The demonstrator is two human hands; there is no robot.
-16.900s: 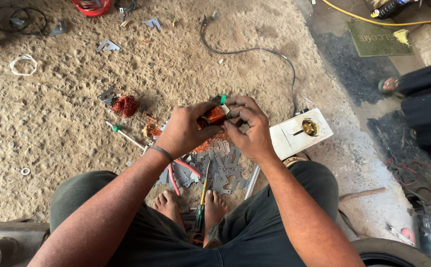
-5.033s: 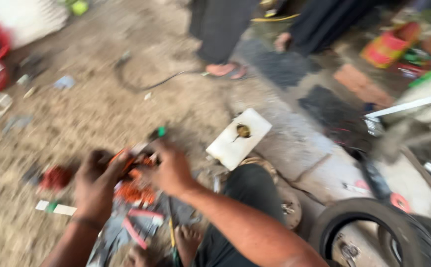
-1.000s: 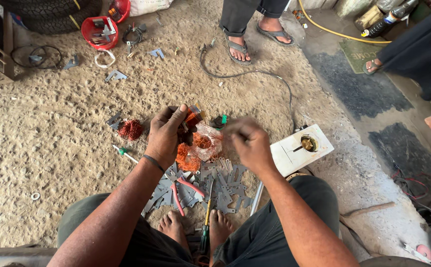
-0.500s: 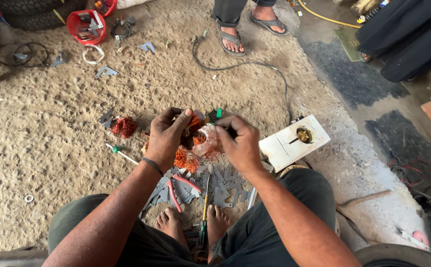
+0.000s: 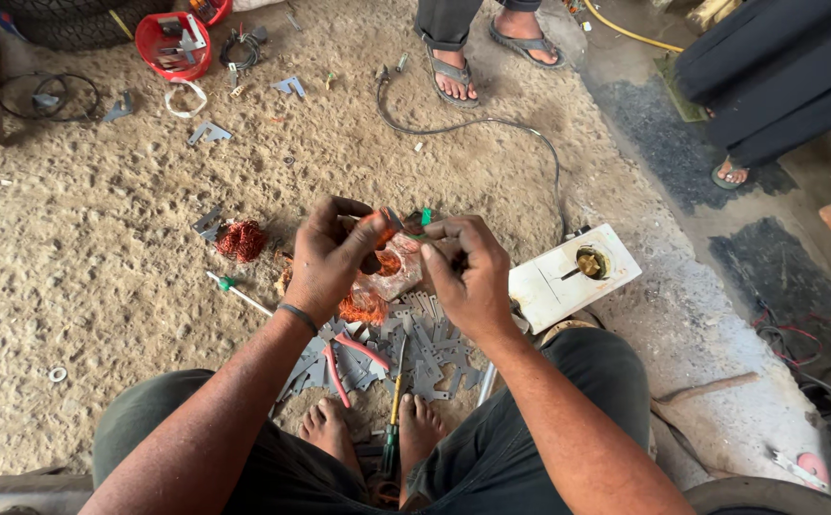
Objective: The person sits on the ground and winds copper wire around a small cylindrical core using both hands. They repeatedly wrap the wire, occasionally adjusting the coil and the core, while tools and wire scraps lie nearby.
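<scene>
Seen from above, over bare feet on sandy ground: left hand and right hand raised together, both pinching a small orange copper-wire coil between fingertips — held above grey metal plates. White switch box just right; red tub far left.

Our forearms reach forward from our bent knees and meet above our bare feet. Our left hand is curled, knuckles up, a dark band at its wrist, fingers pinched toward the right. Our right hand faces it, fingers bent inward, fingertips nearly touching the left's.
</scene>
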